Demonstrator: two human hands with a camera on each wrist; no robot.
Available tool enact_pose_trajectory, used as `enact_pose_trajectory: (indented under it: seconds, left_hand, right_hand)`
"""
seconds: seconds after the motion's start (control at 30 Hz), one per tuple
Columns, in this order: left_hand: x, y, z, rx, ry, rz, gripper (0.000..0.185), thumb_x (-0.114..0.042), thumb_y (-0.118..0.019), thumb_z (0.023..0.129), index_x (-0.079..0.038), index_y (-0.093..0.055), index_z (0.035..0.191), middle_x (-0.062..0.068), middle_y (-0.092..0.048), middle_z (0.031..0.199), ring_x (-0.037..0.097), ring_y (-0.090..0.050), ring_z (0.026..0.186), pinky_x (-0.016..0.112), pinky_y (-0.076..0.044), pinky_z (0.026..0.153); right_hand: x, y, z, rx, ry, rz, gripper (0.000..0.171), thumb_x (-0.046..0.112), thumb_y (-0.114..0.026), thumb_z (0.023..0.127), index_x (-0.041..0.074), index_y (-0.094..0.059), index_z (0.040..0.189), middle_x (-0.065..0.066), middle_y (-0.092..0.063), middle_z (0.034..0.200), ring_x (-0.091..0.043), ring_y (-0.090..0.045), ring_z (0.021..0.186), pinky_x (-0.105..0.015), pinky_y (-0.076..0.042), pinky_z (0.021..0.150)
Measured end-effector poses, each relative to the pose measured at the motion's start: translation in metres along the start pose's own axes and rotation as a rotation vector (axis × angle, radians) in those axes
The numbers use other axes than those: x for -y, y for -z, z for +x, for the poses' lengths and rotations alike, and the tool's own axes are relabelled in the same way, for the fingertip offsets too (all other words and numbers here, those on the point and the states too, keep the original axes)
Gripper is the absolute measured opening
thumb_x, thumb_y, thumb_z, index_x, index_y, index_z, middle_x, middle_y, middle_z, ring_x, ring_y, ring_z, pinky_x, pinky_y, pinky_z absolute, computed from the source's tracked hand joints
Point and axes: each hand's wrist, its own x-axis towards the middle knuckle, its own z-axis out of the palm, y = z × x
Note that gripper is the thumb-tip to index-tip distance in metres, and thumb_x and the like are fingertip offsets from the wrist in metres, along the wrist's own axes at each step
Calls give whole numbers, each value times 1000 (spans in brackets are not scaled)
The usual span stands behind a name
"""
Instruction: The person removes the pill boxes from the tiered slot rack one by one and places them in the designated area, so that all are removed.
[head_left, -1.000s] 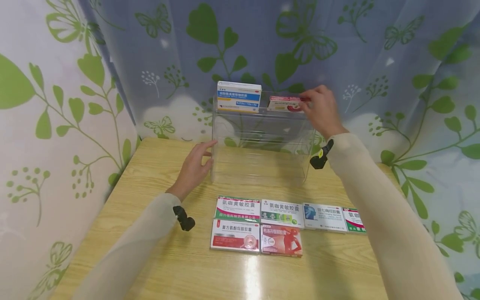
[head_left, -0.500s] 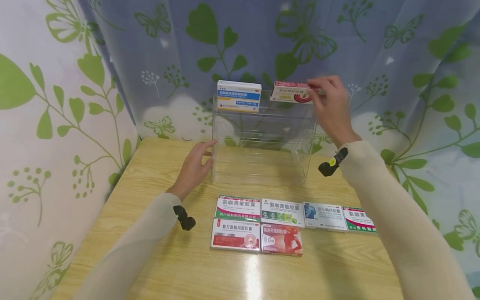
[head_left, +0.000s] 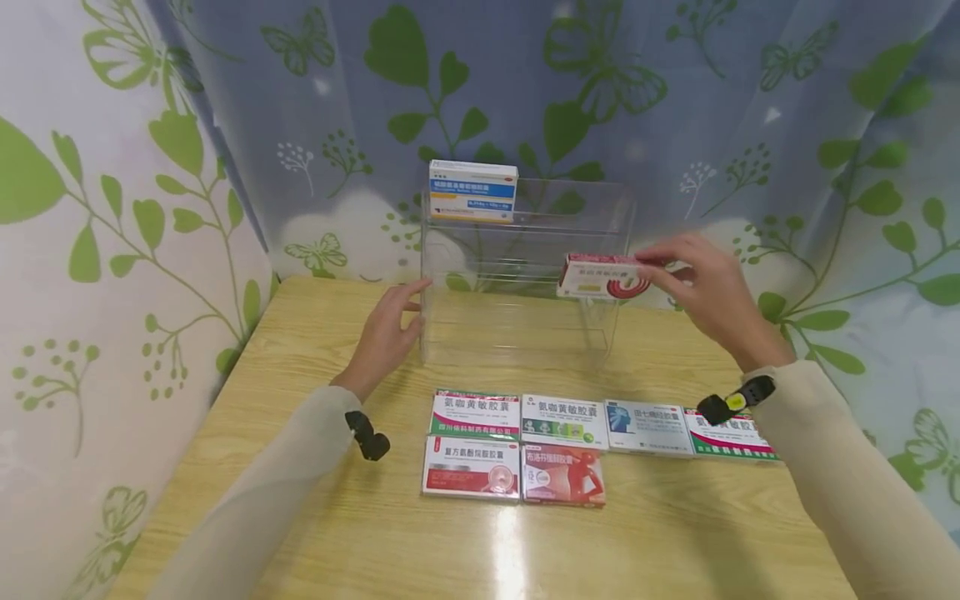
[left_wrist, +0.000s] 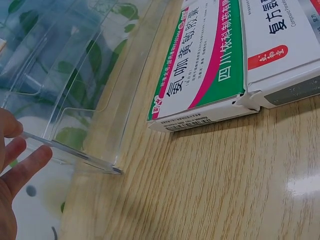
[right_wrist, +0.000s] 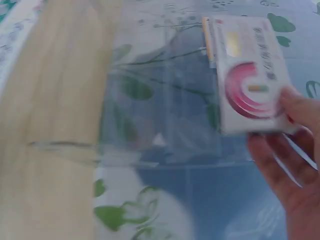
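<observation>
A: We hold the red box [head_left: 604, 277] pinched in our right hand [head_left: 708, 292], in the air in front of the right side of the clear rack [head_left: 525, 275]. It touches nothing yet.

B: And our left hand [head_left: 384, 333] lies with relaxed fingers against the left wall of the rack, holding nothing.

A: I think the risk is the grip. We hold the box only at its right end, so it may tilt or slip and fall on the boxes [head_left: 564, 422] lying in rows on the bench [head_left: 315, 500], at the near side.

B: Also the rack is light and transparent, its edges are hard to see. If the box hits a shelf edge, the rack may slide or tip, and the blue box [head_left: 472, 191] on the top shelf could fall.

A: So the left hand should press well.
</observation>
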Motion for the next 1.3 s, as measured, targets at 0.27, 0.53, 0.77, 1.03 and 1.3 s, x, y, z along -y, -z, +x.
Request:
enact_pose_trajectory:
  seconds: [0.27,0.53,0.77,1.03,1.3]
  left_hand:
    - [1,-1,0,8,2,5,62,3,-64,106,-14,-49,163,21,-56,152,39,-69,126,62,-59,102]
    - [-1,0,-1,8,-2,-6,62,5,-64,105,-13,-50,163,22,-56,151,40,-69,126,63,-59,100]
    - [0,0,-1,7,0,-2,61,5,-64,105,-12,-50,162,21,-56,152,40,-69,126,63,-60,98]
    - [-1,1,-1,-1,-5,0,62,4,-64,105,-14,-50,162,19,-56,154,38,-69,126,58,-60,98]
    - [1,-1,-1,3,-1,1,61,2,-64,106,-15,-50,163,18,-56,155,38,-69,126,57,-60,99]
  right_hand:
    - [-30,-8,-86,259,-175,105,24,20,-73,107,12,-78,130,-7,-73,126,10,-60,105,-9,-56,85]
    - [-49,-10,-151,398,-281,199,26,17,-70,108,13,-75,133,-9,-73,130,10,-62,112,-18,-58,90]
    - [-62,-5,-183,517,-345,285,23,16,-70,108,11,-77,129,-19,-69,137,10,-62,111,-27,-65,82]
    - [-79,-18,-201,664,-361,470,26,10,-61,111,-2,-73,130,-2,-76,116,0,-69,98,-35,-67,76]
    - [-73,-30,-200,616,-328,375,22,12,-68,108,4,-78,126,-10,-75,110,0,-68,89,-33,-66,70]
